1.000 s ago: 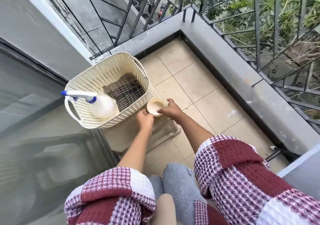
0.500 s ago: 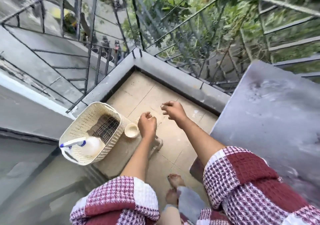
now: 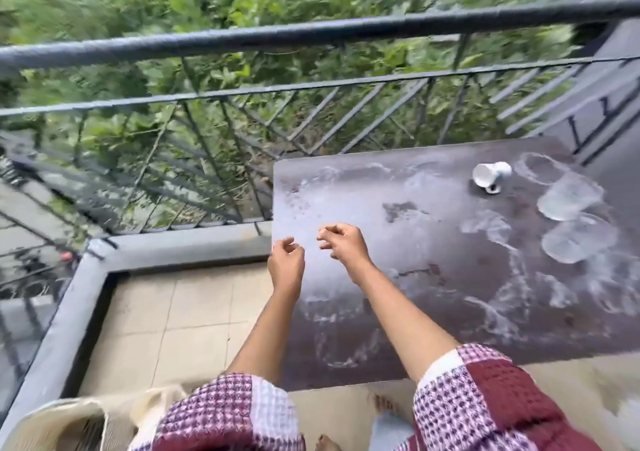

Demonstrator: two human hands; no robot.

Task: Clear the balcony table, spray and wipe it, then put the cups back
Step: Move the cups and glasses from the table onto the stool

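Balcony table (image 3: 346, 187): dark top, streaked with white rings and smears, not yet sprayed or wiped. Still carrying three vessels at far right: white cup (image 3: 490, 175) tipped on its side, farther clear plastic cup (image 3: 568, 197) just right of it, nearer clear plastic cup (image 3: 578, 242) close beside that one, both apparently lying over.

Held above the table's near-left corner: left hand (image 3: 285, 263) and right hand (image 3: 343, 246), both empty, fingers loosely curled, touching nothing.

Changed within the last second: both hands withdrawn from a small cream cup set down beside the basket at left, then swung right toward the table. That cup now out of view. Judged as one cup cleared, three remaining. Clearing incomplete, with the next reach likely toward the far right.

Beyond the table: dark metal railing (image 3: 311, 31), greenery behind. At left: tiled floor (image 3: 173, 312). At near-left edge: rim of cream basket (image 3: 69, 419), blurred.
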